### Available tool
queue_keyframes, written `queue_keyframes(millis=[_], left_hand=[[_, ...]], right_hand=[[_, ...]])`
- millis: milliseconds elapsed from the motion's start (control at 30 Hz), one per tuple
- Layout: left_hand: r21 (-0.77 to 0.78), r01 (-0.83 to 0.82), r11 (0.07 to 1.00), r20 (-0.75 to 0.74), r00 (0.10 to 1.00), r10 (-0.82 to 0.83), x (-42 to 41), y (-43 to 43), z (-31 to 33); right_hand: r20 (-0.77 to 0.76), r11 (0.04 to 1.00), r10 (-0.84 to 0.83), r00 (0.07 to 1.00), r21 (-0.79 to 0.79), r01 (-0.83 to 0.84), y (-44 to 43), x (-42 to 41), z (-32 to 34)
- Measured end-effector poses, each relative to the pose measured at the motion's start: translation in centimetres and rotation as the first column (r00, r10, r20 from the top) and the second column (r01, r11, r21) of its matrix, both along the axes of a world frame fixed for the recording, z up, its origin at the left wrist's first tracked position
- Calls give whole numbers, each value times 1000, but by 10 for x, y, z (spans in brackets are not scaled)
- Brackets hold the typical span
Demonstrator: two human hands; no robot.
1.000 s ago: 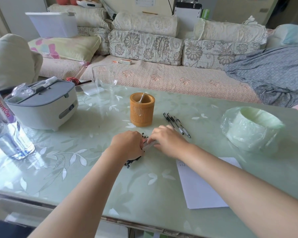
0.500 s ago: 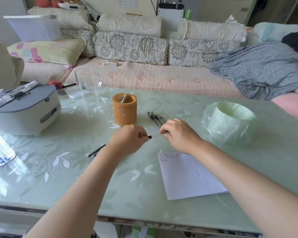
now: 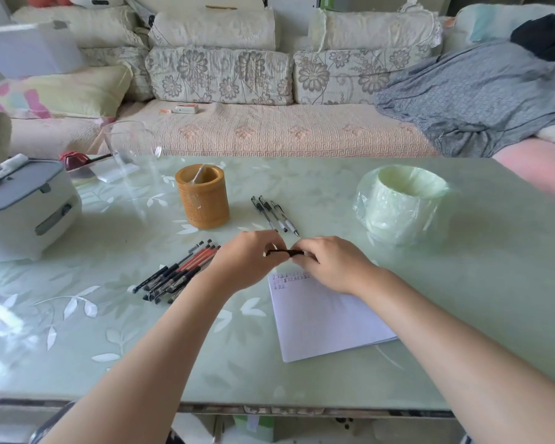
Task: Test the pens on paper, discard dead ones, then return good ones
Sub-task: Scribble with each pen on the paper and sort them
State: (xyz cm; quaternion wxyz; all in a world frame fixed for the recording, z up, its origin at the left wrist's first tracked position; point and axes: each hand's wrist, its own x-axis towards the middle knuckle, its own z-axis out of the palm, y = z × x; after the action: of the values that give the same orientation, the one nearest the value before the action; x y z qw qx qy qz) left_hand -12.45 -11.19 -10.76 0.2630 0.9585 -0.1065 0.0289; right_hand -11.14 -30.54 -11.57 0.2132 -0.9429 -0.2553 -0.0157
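Note:
Both hands hold one black pen [image 3: 284,252] level above the table, just beyond the top edge of the white paper [image 3: 324,318]. My left hand [image 3: 249,262] pinches its left end and my right hand [image 3: 330,262] grips its right end. A pile of several black and red pens [image 3: 177,272] lies on the table to the left of my left hand. Three more pens [image 3: 274,214] lie side by side behind my hands. An orange-brown pen holder [image 3: 203,196] stands behind the pile. The paper carries small scribbles along its top edge.
A pale green bin lined with a clear bag [image 3: 401,203] stands at the right. A grey-white appliance [image 3: 23,206] sits at the left, a clear glass [image 3: 130,152] behind the holder. The green glass table [image 3: 141,347] ends close to me; a sofa runs behind.
My hands lifted one pen out of the pile and brought it right, toward the paper's top edge. The pile now lies uncovered at the left. The camera shifted right and downward.

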Motion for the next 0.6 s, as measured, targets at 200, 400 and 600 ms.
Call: queue_keyframes(millis=[200, 400, 600], left_hand=[[-22, 10, 1000, -34, 999, -11, 2, 0, -7], [-75, -7, 997, -46, 999, 3, 2, 2, -10], [-81, 11, 997, -67, 998, -17, 2, 5, -9]], right_hand=[[-27, 998, 40, 999, 43, -39, 2, 3, -10], [-8, 997, 60, 998, 52, -59, 5, 4, -13], [-3, 997, 58, 998, 60, -58, 8, 3, -13]])
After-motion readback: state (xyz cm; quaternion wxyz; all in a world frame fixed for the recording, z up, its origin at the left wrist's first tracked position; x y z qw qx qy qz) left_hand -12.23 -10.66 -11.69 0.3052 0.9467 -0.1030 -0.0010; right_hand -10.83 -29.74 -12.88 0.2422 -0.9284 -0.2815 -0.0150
